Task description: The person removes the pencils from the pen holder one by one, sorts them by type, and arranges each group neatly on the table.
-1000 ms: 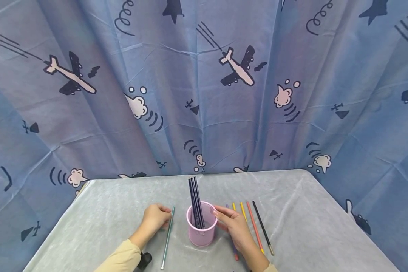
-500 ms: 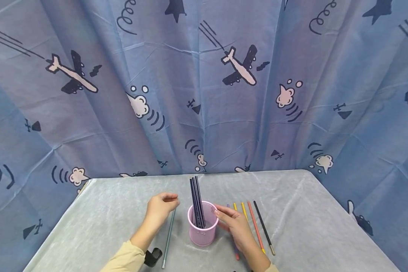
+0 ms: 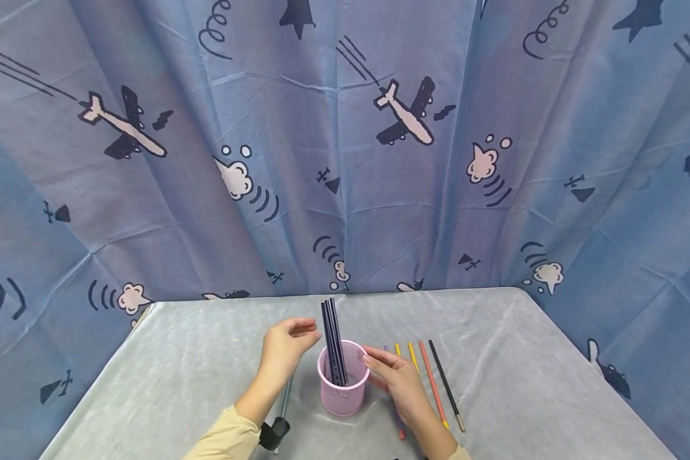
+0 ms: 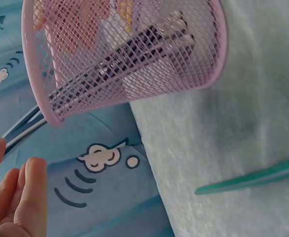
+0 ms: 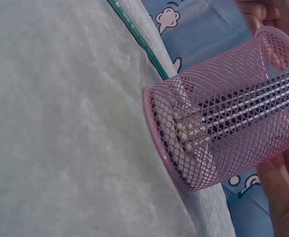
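Note:
A pink mesh pen holder (image 3: pixel 342 400) stands upright on the table, with several dark striped pencils (image 3: pixel 331 338) leaning inside it. My right hand (image 3: pixel 401 386) holds its right side, the thumb at the rim and the fingers along the outer wall. To the left of the pencils' upper ends is my left hand (image 3: pixel 285 350), raised and holding nothing. In the left wrist view its fingers (image 4: pixel 31 190) are extended and a gap separates them from the thumb, which is near the pencil ends. A teal pencil (image 3: pixel 287 397) lies on the cloth, partly hidden by my left arm.
Right of the holder lie a black pencil (image 3: pixel 445 383), a red pencil (image 3: pixel 432 380), yellow ones (image 3: pixel 412 354) and a purple one (image 3: pixel 399 423), some partly covered by my right arm. A grey cloth (image 3: pixel 529 383) covers the table; a blue patterned curtain (image 3: pixel 345 160) hangs behind.
My left hand has left the teal pencil's upper end, rising and moving right toward the pencils in the holder. The right hand and the holder stay in place.

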`<action>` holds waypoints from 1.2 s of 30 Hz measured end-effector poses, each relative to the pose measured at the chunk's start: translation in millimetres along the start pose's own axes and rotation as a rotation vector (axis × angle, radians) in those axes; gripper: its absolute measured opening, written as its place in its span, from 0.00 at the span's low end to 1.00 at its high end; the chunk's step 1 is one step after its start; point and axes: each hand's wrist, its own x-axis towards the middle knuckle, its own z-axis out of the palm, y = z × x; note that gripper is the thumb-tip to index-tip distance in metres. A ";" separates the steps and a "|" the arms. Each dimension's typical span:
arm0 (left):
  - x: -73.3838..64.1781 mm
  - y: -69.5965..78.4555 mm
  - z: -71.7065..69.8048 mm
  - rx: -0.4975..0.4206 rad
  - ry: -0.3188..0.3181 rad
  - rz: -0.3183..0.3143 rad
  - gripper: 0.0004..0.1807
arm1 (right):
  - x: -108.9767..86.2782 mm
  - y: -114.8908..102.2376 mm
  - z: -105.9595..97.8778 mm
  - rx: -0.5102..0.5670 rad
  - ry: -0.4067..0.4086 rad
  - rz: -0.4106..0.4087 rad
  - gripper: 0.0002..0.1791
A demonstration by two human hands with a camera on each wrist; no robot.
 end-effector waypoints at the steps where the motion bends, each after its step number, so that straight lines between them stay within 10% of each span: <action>1: 0.3 0.3 1.3 -0.004 -0.002 0.009 0.15 | 0.3 0.3 -0.1 0.000 0.000 0.002 0.23; 36: 1.8 -1.3 27.7 -0.089 0.088 0.017 0.15 | -0.2 0.3 -0.1 0.005 -0.008 0.002 0.23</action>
